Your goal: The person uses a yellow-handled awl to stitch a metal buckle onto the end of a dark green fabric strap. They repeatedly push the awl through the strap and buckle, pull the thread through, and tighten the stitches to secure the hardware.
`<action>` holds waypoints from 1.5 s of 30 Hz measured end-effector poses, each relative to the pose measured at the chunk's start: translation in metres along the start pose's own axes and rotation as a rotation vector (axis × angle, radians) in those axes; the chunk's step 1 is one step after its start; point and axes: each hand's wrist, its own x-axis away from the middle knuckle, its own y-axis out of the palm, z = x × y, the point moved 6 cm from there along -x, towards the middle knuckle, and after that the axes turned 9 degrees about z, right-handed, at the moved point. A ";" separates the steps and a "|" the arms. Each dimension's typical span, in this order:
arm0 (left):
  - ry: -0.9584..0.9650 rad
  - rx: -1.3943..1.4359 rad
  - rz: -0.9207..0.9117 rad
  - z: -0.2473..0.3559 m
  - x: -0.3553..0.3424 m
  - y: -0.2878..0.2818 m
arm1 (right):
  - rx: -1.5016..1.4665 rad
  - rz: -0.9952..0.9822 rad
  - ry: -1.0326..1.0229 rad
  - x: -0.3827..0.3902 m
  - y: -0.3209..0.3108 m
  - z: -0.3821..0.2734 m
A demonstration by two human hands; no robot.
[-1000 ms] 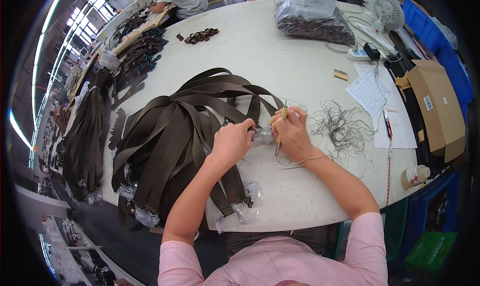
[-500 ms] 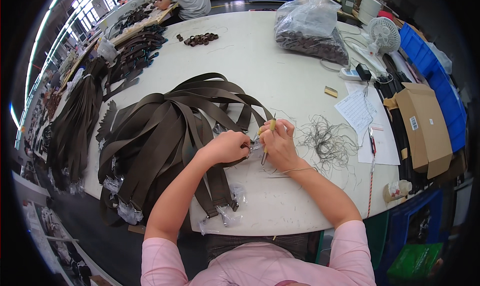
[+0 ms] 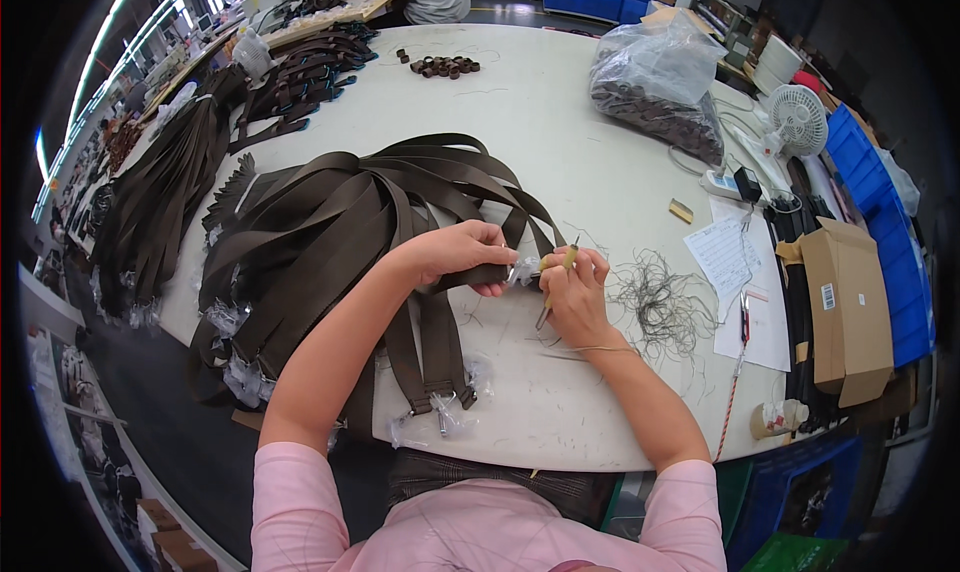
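Head view: wide white worktable (image 3: 560, 122) in a long workshop, blue bins along the right, another person seated at the far end. Fanned across the table, a pile of olive-brown webbing straps (image 3: 330, 222); right of the hands, a tangle of cut threads (image 3: 660, 302), papers, a cardboard box (image 3: 850, 302), a small white fan (image 3: 800, 122) and a clear bag of dark parts (image 3: 660, 72).

Compared with a second ago: hands at the same spot near the front edge, only drawn slightly closer; same strap end between them, thread heap no visibly bigger. Looks like trimming on one strap end continuing, not a switch to the next.

Left hand (image 3: 462, 257) clamped on the strap end (image 3: 490, 275). Right hand (image 3: 575, 294) closed round a small yellowish-handled tool (image 3: 558, 280), tip at the strap's plastic-wrapped end.

Hard to make out: tool blade, hidden behind fingers; whether a thread is being cut; buckle hardware under the plastic wrap.
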 end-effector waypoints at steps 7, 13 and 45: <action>0.494 -0.751 0.732 0.015 0.007 0.008 | -0.032 0.014 0.023 0.006 0.002 0.001; 0.862 -0.386 0.841 0.022 0.031 -0.001 | -0.128 0.067 0.038 0.001 -0.007 -0.003; 0.741 -0.564 0.232 -0.066 0.031 0.053 | -0.166 -0.159 0.082 0.020 -0.045 -0.036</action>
